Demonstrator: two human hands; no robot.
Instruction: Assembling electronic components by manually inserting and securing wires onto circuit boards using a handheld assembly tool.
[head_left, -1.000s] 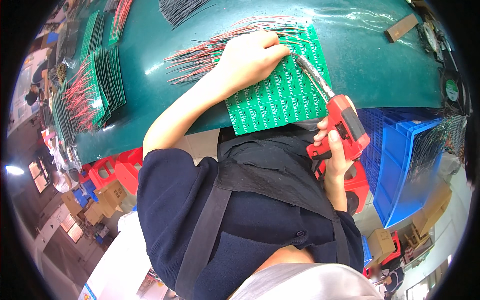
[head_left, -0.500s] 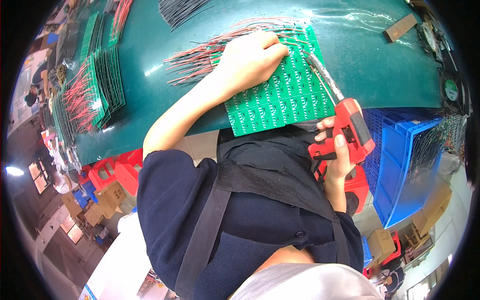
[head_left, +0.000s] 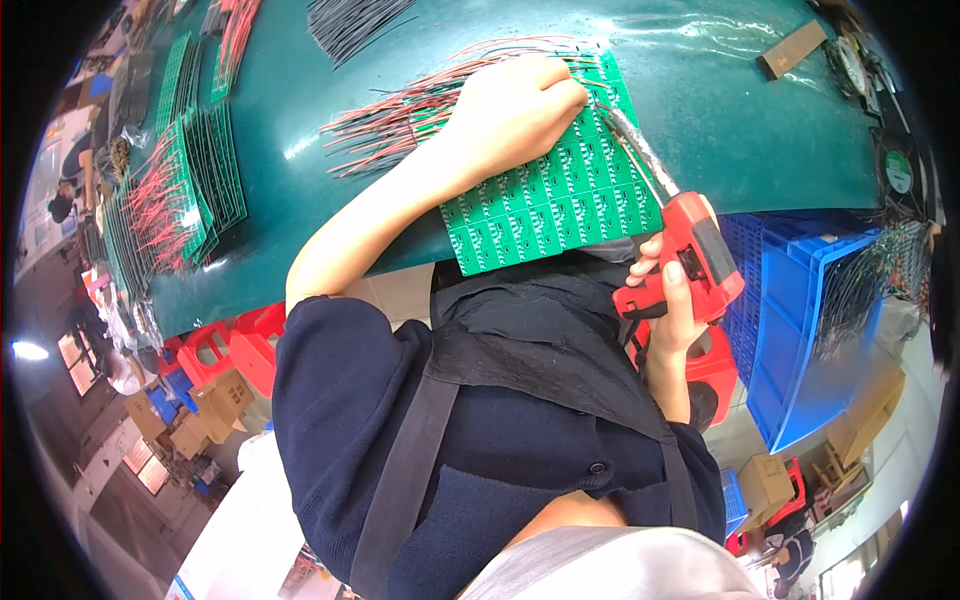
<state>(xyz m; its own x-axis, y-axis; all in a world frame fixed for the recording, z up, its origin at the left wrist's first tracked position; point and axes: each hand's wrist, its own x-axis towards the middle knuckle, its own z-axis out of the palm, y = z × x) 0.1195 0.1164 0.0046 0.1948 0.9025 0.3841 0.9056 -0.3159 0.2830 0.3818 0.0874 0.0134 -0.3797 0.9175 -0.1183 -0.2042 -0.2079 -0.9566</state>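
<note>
A green circuit board panel [head_left: 540, 215] with rows of small identical units lies at the table's near edge. Thin red and black wires [head_left: 385, 125] fan out leftward across its far part. My left hand [head_left: 515, 110] rests over the board, its fingers closed in a pinch; what they hold is hidden. My right hand [head_left: 675, 310] grips a red and black soldering gun [head_left: 705, 255] by its handle. The gun's long metal barrel slants up and left over the board, its tip close beside my left fingertips. Whether the tip touches the board, I cannot tell.
Wired green boards [head_left: 205, 180] stand stacked on the green table [head_left: 760, 130] at left. Dark wires [head_left: 350, 25] lie at the far edge, a brown block [head_left: 793, 50] at far right. A blue crate [head_left: 795, 340] stands right of my lap, red stools [head_left: 255, 345] below the table.
My left hand has slid slightly right over the board, bringing its fingertips nearer the soldering gun's tip. The gun keeps about the same place over the board. The whole view has shifted a little.
</note>
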